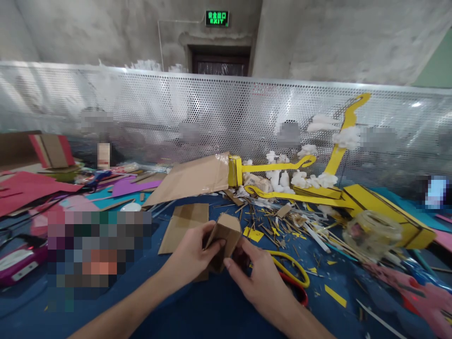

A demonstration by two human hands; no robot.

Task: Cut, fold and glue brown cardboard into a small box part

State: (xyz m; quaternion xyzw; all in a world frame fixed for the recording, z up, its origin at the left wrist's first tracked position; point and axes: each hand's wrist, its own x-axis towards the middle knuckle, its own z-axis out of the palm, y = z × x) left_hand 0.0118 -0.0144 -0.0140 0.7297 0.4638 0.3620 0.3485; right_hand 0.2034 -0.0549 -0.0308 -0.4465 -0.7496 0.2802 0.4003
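A small folded piece of brown cardboard [228, 235], shaped like an open box, is held up in the middle of the head view. My left hand [192, 249] pinches its left side, with the thumb on the inner face. My right hand [256, 268] closes round its right side, thumb and fingers bent against it; some fingertips are hidden. Behind my left hand, a flat cardboard sheet [187, 219] lies on the blue table [190, 313]. Close by my right hand are scissors [300, 270] with yellow and red handles, partly covered by it.
Cardboard and yellow scraps [275, 226] litter the table beyond my hands. A glass jar [372, 230] and a pink glue gun [413, 289] lie right, near yellow-covered box shapes [384, 212]. Coloured sheets [31, 188] and a purple device [23, 261] lie left. A perforated metal screen [212, 108] stands behind.
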